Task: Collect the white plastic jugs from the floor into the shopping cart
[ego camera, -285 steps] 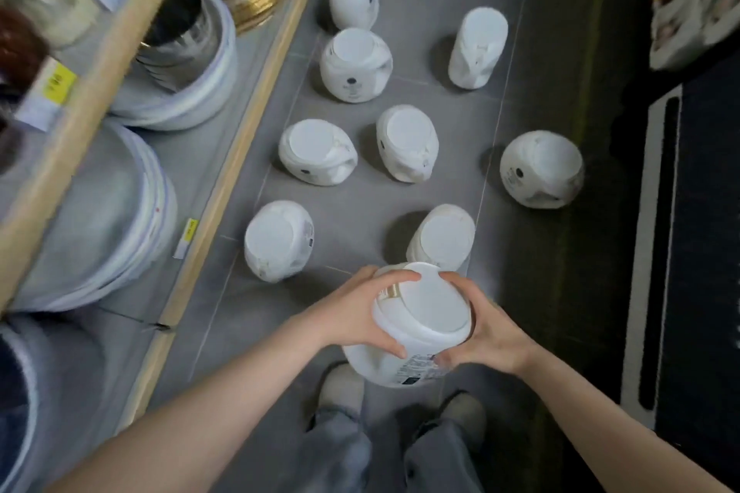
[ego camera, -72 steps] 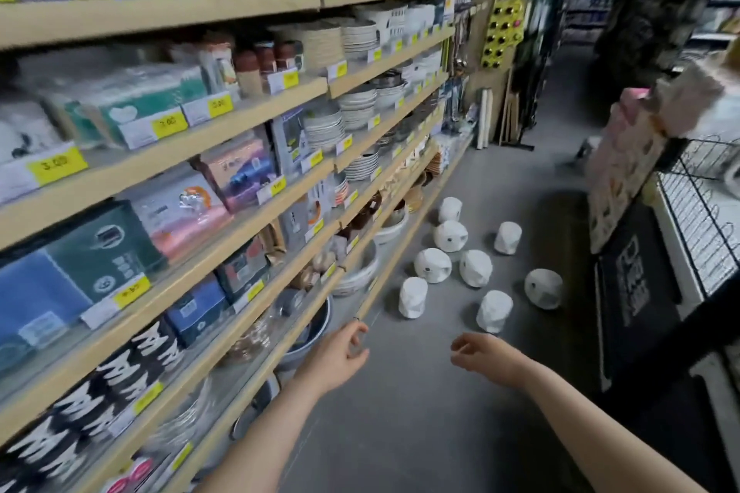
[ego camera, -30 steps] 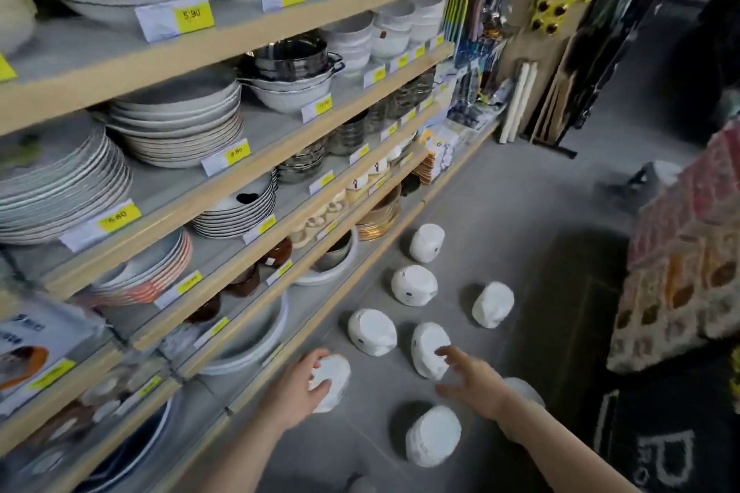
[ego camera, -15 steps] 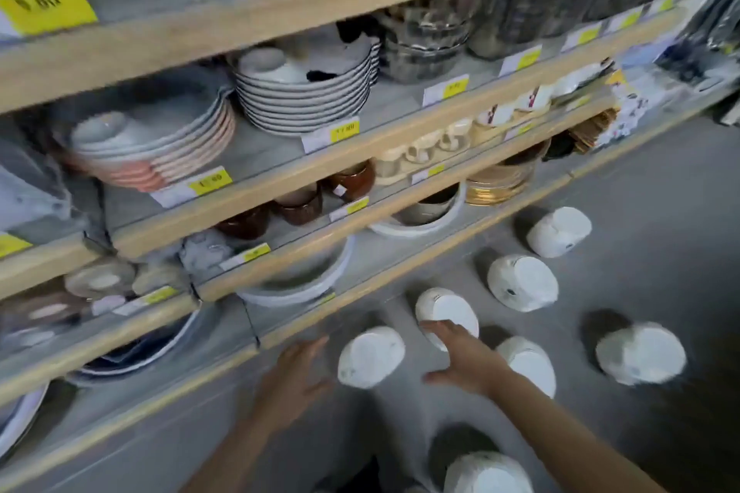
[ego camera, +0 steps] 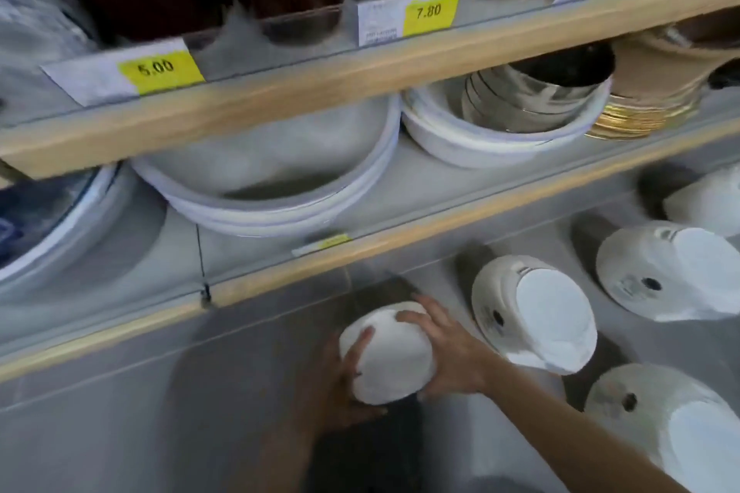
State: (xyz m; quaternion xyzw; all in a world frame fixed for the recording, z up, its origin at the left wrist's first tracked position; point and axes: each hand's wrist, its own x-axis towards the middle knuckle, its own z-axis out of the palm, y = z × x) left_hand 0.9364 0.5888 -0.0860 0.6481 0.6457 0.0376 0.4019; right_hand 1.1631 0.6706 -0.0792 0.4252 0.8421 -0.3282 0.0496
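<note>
White jug (ego camera: 388, 360) clasped between left hand (ego camera: 340, 380) and right hand (ego camera: 448, 352), fingers curled round its sides

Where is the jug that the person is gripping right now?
In the head view the gripped jug sits low and centre on the floor, between the left hand and right hand, just below the bottom shelf edge, left of another jug.

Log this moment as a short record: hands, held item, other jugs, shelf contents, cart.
left hand: grips the held jug from the left
right hand: grips it from the right
held jug: white, between both hands, near the floor
other jugs: four in view on the floor, nearest
bottom shelf: white bowls, metal bowls
price tags: 5.00, 7.80
cart: not in view
</note>
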